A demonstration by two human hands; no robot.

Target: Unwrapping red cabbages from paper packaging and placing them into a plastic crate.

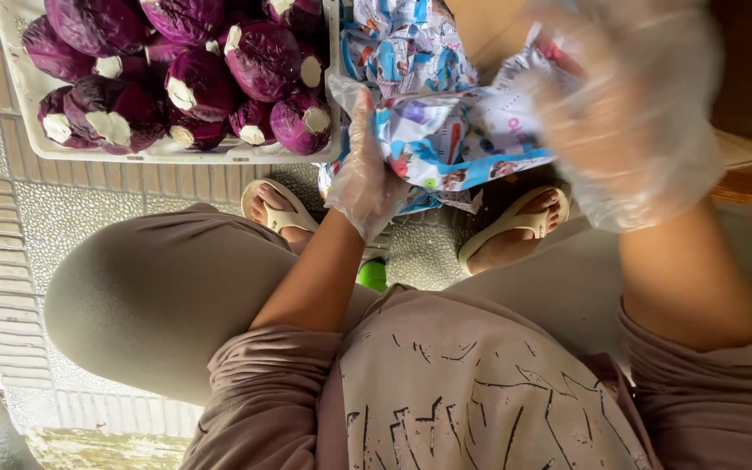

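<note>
1. Patterned paving of pale pebbled tiles and brick strips [10, 235] forms the ground; the person sits above it, knees bent, with both sandalled feet planted on the tiles.
2. White plastic crate [23, 87] stands on the paving ahead of the feet, filled with red cabbages [202, 83], their cut pale stems showing. Its top and left edges are cut off by the frame.
3. Left hand [363, 178], in a thin clear glove, presses its palm and curled fingers against the left side of the printed paper bundle [454, 139], gripping it.
4. The bundle, blue and white with coloured pictures, is held in the air just above the feet and just beside the crate's near corner. What it wraps is hidden.
5. Right hand [633, 113], also gloved, is at the bundle's right end, close to the camera and badly blurred; I cannot tell whether it is closed on the paper or open.
6. More printed paper [402, 39] lies beyond the bundle, right of the crate.
7. A small bright green object [374, 274] shows between the legs; its kind cannot be made out.
8. A brown surface [750, 70] at far right is partly blocked by the right hand.
</note>
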